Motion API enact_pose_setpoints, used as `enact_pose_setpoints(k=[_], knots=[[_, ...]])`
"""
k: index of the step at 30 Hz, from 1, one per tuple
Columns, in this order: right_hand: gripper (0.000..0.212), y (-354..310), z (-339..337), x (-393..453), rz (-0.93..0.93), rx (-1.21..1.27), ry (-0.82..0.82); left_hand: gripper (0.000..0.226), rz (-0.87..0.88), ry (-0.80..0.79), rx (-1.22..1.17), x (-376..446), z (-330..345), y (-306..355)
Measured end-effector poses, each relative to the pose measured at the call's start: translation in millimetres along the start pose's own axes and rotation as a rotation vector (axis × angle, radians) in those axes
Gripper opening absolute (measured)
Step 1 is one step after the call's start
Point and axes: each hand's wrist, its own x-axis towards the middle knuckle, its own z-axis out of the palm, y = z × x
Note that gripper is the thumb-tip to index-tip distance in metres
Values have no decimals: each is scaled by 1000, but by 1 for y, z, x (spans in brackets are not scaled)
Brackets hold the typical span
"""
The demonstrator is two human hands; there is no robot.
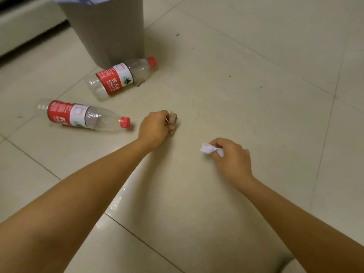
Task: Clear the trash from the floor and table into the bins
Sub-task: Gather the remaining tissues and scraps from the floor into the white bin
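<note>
My left hand (155,128) grips a crumpled brown paper scrap (173,119) low over the tiled floor. To its right, my right hand (231,154) pinches a crumpled white tissue (208,148). Two empty clear plastic bottles with red labels and red caps lie on the floor: one (82,116) just left of my left hand, the other (120,77) against the foot of a grey bin (110,30). A small grey scrap (140,83) peeks out beside that far bottle.
The grey bin stands at the top left with a pale bag liner (88,0) over its rim. A low pale ledge (23,28) runs along the far left. Beige floor tiles (275,75) with a few dark specks stretch to the right.
</note>
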Motion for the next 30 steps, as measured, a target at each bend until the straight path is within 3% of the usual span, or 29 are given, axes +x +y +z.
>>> enact_pose_setpoints(k=[9,15,19,21,25,28,30], knots=[[20,-65,10,18,-190,-173,5,14,-155,82,-120,-23,-43,-34],[12,-73,21,35,-115,64,-26,10,-166,90,-123,-25,-42,-44],[11,-77,27,42,-73,237,-42,30,-149,108,-172,-23,-40,-44],[13,-77,29,45,-85,253,-64,32,-154,97,-164,-25,-38,-47],[15,-79,28,49,-108,221,-108,12,-186,69,-155,-33,-39,-51],[18,-86,26,50,-140,195,-127,34,-201,-7,-210,-30,-39,-45],[18,-88,23,49,-159,182,-133,35,-213,-31,-168,-25,-32,-37]])
